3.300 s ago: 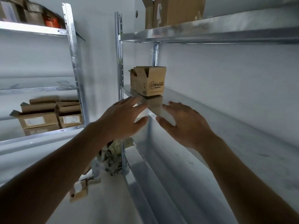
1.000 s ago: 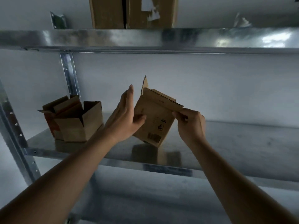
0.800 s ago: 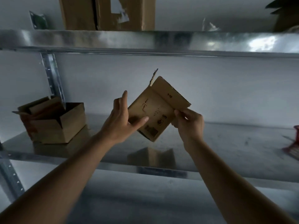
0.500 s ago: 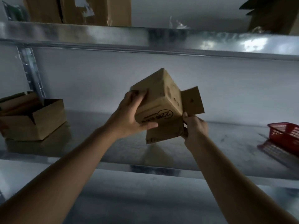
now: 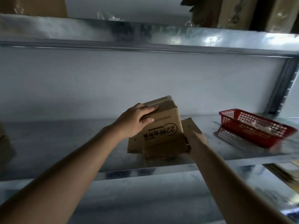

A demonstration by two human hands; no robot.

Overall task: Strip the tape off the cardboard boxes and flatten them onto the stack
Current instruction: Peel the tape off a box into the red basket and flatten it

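Observation:
A small brown cardboard box [image 5: 163, 126] with black print, turned upside down, stands on the metal shelf [image 5: 64, 146]. A strip of clear tape runs along its top seam. My left hand [image 5: 134, 121] grips the box's upper left corner, fingers over the taped top and thumb on the printed face. My right hand [image 5: 196, 140] is at the box's lower right and holds an open flap there; its fingers are hidden behind the cardboard.
A red plastic mesh basket [image 5: 252, 126] with something pale inside sits on the shelf to the right. The upper shelf [image 5: 161, 38] carries several cardboard boxes. A shelf upright [image 5: 283, 88] stands at the far right. More flat cardboard [image 5: 284, 172] lies lower right.
The box has come down from mid-air onto the shelf. The view has shifted right, so the open boxes at the left are out of sight and the red basket is fully in view.

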